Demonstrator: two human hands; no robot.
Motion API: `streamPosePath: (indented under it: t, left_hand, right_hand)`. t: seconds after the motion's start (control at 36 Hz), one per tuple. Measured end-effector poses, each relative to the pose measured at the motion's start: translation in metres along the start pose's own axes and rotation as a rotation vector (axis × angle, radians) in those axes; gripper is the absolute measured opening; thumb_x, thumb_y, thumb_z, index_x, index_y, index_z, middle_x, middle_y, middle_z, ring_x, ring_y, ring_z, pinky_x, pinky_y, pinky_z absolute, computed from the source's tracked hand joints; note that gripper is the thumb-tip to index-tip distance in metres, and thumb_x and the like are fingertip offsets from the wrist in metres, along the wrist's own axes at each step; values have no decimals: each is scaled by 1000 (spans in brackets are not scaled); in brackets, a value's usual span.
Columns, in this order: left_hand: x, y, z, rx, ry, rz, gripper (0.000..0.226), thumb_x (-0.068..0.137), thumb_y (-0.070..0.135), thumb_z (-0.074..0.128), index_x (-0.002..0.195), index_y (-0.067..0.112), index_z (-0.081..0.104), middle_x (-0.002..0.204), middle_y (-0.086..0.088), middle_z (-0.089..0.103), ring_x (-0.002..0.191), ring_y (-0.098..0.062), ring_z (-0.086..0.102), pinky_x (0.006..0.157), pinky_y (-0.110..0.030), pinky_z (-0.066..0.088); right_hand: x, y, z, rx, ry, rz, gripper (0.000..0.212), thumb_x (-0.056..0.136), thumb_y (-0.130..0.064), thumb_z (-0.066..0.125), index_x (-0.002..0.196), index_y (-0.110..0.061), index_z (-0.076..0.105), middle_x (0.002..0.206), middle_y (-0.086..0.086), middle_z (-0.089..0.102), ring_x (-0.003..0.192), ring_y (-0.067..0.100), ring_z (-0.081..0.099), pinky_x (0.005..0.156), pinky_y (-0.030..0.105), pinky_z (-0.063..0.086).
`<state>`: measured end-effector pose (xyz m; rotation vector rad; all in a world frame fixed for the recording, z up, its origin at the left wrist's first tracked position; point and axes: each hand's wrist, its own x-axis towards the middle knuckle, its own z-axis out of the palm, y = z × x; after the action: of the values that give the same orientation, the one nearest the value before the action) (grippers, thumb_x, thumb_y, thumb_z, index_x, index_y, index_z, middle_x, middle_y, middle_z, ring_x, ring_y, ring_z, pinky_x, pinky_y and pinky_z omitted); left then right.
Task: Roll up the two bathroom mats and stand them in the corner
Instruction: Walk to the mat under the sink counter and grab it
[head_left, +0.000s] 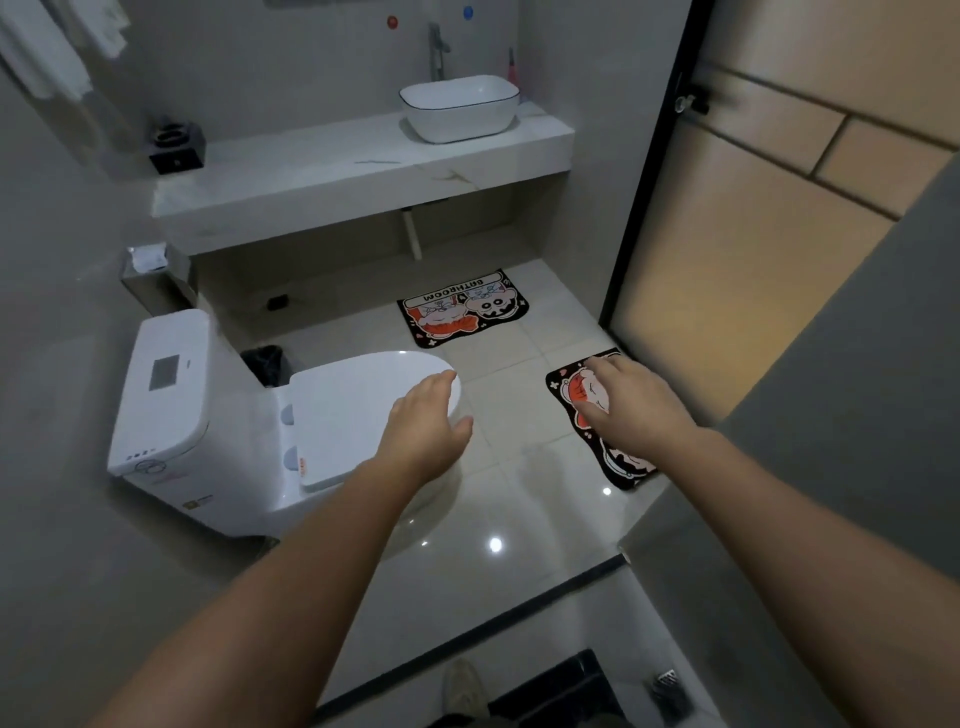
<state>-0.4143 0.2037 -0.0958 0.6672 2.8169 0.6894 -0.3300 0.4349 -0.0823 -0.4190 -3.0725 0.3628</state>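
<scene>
Far mat (464, 306) flat, unrolled; near mat (615, 462) flat.

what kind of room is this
A small bathroom, most likely in a home or hotel: a white toilet with its lid closed, a vessel sink on a marble counter, and a cartoon mat printed BATHROOM on the tiled floor.

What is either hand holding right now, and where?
Nothing. The left hand and right hand are open in the air; both mats lie flat on the floor.

I see grey walls | glossy pale tiled floor (519, 374) | white toilet (218, 415) left | basin (460, 106) on counter (363, 171) | frosted door (727, 260) right
</scene>
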Motion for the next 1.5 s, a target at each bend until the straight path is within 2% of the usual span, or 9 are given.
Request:
streamPosePath:
  t: [0.17,0.25,0.44,0.64,0.78,1.17,1.5]
  left_hand:
    - [41,-25,-2,17,-23,45,63,92,32,53,147,15,28,153,-4,33,140,-22,31,114,-38,23]
    - [57,-33,-1,-5,-49,41,64,92,34,54,147,16,27,154,-3,32,140,-22,30,115,-38,23]
    - [93,-39,5,-43,-101,20,64,93,34,53,148,18,25,155,-2,29,141,-21,28,116,-38,22]
    - [141,-31,8,-51,-72,-15,63,93,32,53,148,18,25,155,-2,30,141,-22,29,115,-37,22]
    - [187,-19,11,-49,-52,-70,63,93,32,53,148,19,24,155,-1,30,141,-21,29,115,-36,23]
    - [286,18,32,-56,-32,-146,63,93,30,52,148,19,24,155,-1,29,140,-22,29,114,-37,23]
    - [379,-12,27,-95,-11,-156,64,94,30,53,149,18,23,155,-1,28,141,-20,28,114,-35,25]
  right_hand:
    - [32,-13,12,11,9,38,57,90,-41,52,138,-13,40,135,9,49,122,29,47,101,42,40]
    - [44,-15,16,22,-7,49,52,89,-40,54,132,-12,46,131,10,52,119,30,48,99,42,41]
    - [82,-7,18,22,-35,64,54,89,-40,54,135,-14,44,133,10,52,120,29,49,99,42,42]
    - [144,9,20,6,-37,8,52,91,-41,52,133,-12,45,129,10,53,117,28,50,95,41,43]
    - [200,29,16,6,-71,-45,60,92,-42,50,143,-14,35,139,9,47,125,27,45,103,41,40]
    - [312,86,12,42,-155,-94,60,92,-40,52,143,-14,34,140,10,45,124,28,45,103,40,40]
    - [408,86,19,36,-248,-94,61,93,-38,51,146,-16,30,145,9,39,129,27,42,105,40,39]
